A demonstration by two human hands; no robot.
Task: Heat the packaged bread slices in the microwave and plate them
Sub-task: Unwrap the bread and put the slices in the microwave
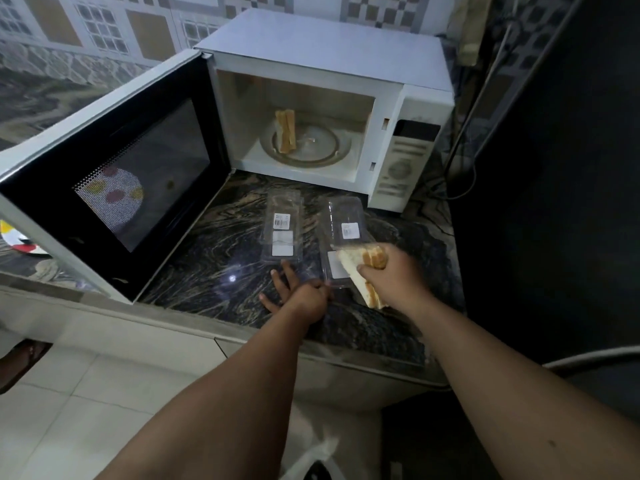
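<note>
While the microwave [311, 109] stands at the back of the table [214, 271] with its door [114, 174] swung fully out to the left, the cavity lies open to a straight reach — a sensible way to load it with a full hand. One pair of bread slices [285, 131] already stands on edge on the left part of the glass turntable [311, 147], leaving its right half bare, probably for the next lot. The right hand [391, 271] grips a second stack of bread slices [363, 271], thumb underneath and fingers curled over the crust, just above the right-hand plastic pack [343, 237], which now looks empty. The left hand [298, 292] rests near the table's front edge with fingers spread and straight, touching that pack's near corner — apparently steadying it as the bread comes free. A second clear pack [282, 230] lies just beside it, also empty. Part of a spotted plate [17, 240] peeks out beyond the door at the table's left edge, presumably waiting for the heated slices.
</note>
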